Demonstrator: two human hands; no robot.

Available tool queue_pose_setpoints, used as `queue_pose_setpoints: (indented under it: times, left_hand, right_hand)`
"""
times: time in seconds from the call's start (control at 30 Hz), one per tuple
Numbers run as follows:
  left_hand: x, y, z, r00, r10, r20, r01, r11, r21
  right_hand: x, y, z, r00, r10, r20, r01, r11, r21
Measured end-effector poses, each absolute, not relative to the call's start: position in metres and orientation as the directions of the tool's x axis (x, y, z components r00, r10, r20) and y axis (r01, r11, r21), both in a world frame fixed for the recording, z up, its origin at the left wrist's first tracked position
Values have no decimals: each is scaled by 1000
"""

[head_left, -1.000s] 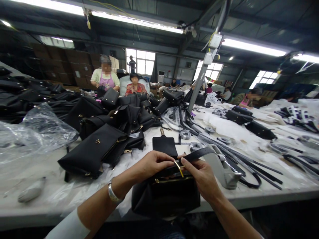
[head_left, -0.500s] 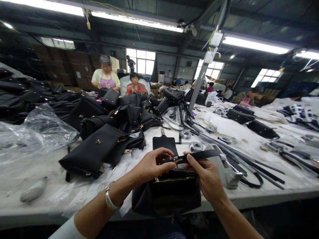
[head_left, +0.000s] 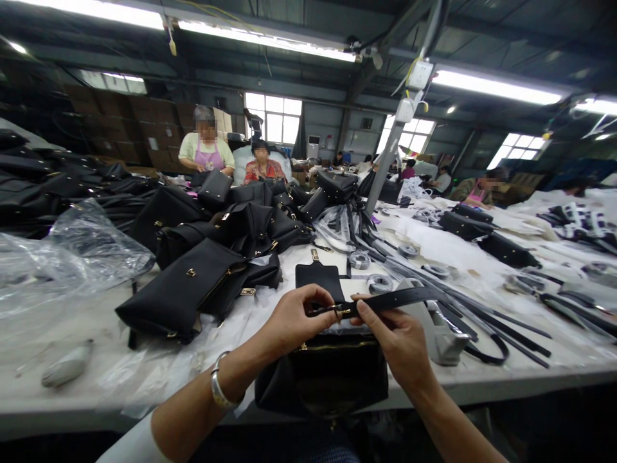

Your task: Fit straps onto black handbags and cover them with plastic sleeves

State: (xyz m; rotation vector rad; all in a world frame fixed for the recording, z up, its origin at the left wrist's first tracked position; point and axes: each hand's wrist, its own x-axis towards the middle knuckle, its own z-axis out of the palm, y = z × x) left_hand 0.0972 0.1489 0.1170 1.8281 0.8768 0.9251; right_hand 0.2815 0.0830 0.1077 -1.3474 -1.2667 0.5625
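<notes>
Pinching the strap (head_left: 400, 298) at the buckle (head_left: 337, 310), the left hand (head_left: 294, 318) and right hand (head_left: 398, 341) should prob be held close together.

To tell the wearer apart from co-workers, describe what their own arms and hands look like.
Neither hand wears a glove. The left hand has a silver bracelet at the wrist, and further up the arm the edge of a white sleeve shows. The right hand and forearm show no sleeve or bracelet in view.
</notes>
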Motion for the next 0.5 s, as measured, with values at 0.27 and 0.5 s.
queue_pose_setpoints:
  times: [0.27, 0.5]
  left_hand:
    - [102, 149, 110, 426, 865, 264, 162, -361, 919]
    - [101, 145, 110, 418, 870, 260, 157, -351, 923]
  right_hand:
    - [278, 84, 106, 134, 795, 592, 689, 355, -632]
    - [276, 81, 109, 171, 802, 572, 606, 372, -703]
